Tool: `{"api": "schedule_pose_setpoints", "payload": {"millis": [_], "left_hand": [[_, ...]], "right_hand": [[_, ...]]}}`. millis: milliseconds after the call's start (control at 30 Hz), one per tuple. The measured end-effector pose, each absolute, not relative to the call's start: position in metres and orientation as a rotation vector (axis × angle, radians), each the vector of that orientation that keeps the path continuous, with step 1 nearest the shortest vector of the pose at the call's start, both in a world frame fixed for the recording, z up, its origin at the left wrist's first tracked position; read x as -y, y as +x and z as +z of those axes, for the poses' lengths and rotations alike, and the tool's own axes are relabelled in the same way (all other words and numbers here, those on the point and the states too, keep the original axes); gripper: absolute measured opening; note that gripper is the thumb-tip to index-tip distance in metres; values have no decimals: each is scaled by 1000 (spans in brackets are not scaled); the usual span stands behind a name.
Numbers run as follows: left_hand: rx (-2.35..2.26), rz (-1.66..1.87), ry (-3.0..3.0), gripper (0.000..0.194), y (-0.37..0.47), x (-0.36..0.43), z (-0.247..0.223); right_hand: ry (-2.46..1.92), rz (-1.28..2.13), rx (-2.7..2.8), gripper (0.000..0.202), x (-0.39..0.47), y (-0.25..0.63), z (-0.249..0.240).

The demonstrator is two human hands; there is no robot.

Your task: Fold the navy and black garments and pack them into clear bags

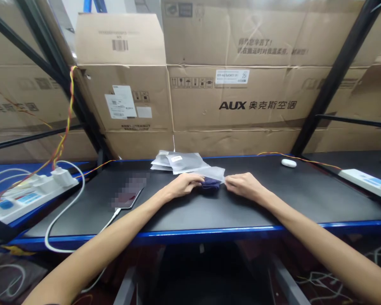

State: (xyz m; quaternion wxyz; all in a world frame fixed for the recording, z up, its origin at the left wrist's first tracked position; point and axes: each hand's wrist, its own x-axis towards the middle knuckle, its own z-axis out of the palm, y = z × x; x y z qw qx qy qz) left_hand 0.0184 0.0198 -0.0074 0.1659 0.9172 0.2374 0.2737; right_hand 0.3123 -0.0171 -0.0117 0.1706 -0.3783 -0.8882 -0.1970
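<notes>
A frosted plastic bag (214, 173) lies between my two hands at the middle of the table. Below its near edge shows a small folded dark blue cloth (210, 184); whether it is partly inside the bag cannot be made out. My left hand (186, 184) is closed at the bag's left side, its fingertips also against the cloth. On the other side, my right hand (244, 185) pinches the bag's right corner, fingers curled in. Just behind, several flat frosted bags (187, 162) with white labels are stacked.
A phone (130, 197) on a white charging cable lies left. Power strips stand at the left (34, 195) and right (365, 182). A small white case (288, 163) sits at the back right. Cardboard (241, 118) walls the back; black posts frame the table (228, 216).
</notes>
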Motion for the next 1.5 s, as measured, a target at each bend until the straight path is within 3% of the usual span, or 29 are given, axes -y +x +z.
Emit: {"api": "schedule_pose_setpoints", "payload": {"millis": [367, 533, 700, 1167, 1500], "left_hand": [[-494, 641, 2310, 19, 6, -16, 4], [-510, 598, 2415, 14, 7, -11, 6], [-559, 541, 2473, 16, 7, -10, 7], [-649, 519, 2690, 18, 14, 6, 14], [-1086, 371, 2944, 45, 53, 72, 28]], "right_hand": [[-1446, -454, 2488, 20, 19, 314, -3], [-1205, -220, 2521, 51, 16, 303, -9], [-1292, 135, 2630, 53, -3, 300, -14], [-1359, 167, 2534, 59, -64, 332, -17], [-1256, 214, 2368, 51, -12, 334, 1]]}}
